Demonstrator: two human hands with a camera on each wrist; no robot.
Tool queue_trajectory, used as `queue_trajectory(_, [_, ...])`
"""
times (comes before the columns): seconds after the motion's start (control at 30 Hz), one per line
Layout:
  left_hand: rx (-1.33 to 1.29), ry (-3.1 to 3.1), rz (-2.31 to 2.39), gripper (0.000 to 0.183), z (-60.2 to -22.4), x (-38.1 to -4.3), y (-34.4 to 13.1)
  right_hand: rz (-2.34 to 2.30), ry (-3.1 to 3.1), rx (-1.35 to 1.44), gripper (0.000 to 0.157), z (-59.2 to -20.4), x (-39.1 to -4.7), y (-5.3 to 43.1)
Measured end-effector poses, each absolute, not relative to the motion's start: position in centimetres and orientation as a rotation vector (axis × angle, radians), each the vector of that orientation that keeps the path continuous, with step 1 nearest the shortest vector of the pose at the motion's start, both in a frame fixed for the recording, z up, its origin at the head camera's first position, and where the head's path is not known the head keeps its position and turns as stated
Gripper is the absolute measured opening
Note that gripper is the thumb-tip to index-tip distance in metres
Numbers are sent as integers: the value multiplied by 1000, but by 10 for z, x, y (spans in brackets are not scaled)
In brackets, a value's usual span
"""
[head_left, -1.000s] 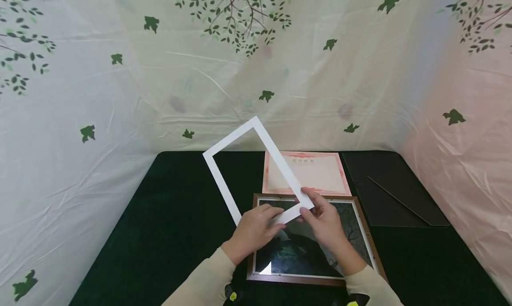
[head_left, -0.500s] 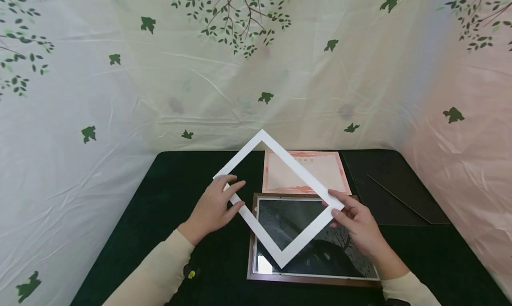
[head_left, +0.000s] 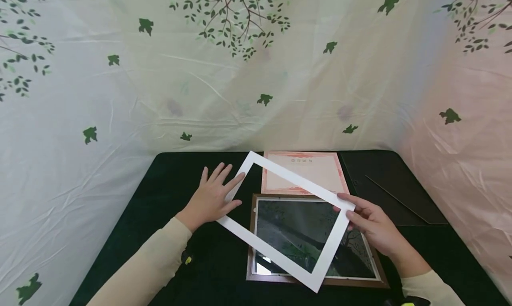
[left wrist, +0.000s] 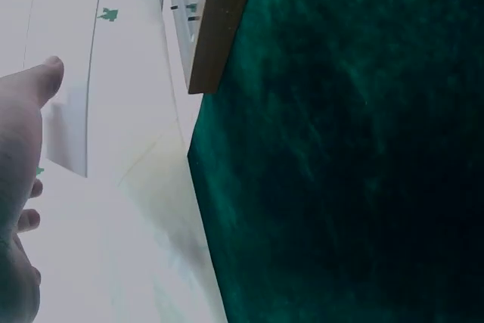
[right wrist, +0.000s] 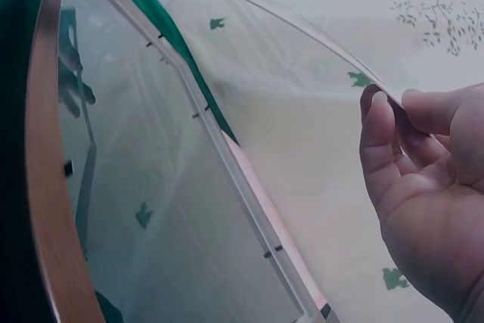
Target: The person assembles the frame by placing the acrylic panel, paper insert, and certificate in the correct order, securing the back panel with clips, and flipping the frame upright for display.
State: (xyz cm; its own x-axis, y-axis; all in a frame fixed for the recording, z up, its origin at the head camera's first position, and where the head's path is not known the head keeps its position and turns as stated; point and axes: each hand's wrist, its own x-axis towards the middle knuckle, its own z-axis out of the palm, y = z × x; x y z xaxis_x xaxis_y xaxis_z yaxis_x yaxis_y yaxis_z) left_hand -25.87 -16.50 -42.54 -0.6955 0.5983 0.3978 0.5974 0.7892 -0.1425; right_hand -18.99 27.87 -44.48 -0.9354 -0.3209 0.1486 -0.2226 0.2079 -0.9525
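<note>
A white rectangular mat border [head_left: 296, 180] is held tilted above a brown picture frame [head_left: 356, 282]. My right hand [head_left: 374, 226] pinches one corner of the mat between thumb and fingers, as the right wrist view also shows. At the mat's other end is my left hand [head_left: 212, 199], its fingers straight and spread, touching or very near the edge without curling round it. The picture frame lies on the dark green table; its glossy pane [right wrist: 189, 225] reflects the surroundings, and small dark tabs line its inner edge.
Behind the picture frame lies a pink-bordered certificate [head_left: 316, 172]. A dark flat board [head_left: 412, 181] with a thin diagonal line across it lies at the back right. Pale curtains [head_left: 200, 97] with leaf prints hang around the dark green table [head_left: 160, 208].
The mat has turned clockwise and come down to the right over the picture frame. My left hand has let go of the near edge, moved left and spread its fingers; my right hand keeps its pinch.
</note>
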Motion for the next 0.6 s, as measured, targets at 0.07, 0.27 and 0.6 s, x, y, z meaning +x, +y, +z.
queue_trajectory(0.07, [-923,-2546,0,75,-428,-260,-163,-1848,2363,-547,47,-446,-191,281])
queue_trajectory(0.27, [-965,-2537,33,70,-433,-253,-159,-1837,2340,-565,46,-449,-189,286])
queue_trajectory(0.6, [-985,-2460,21,61,-438,-236,-151,-1778,2384,-527,46,-451,-183,292])
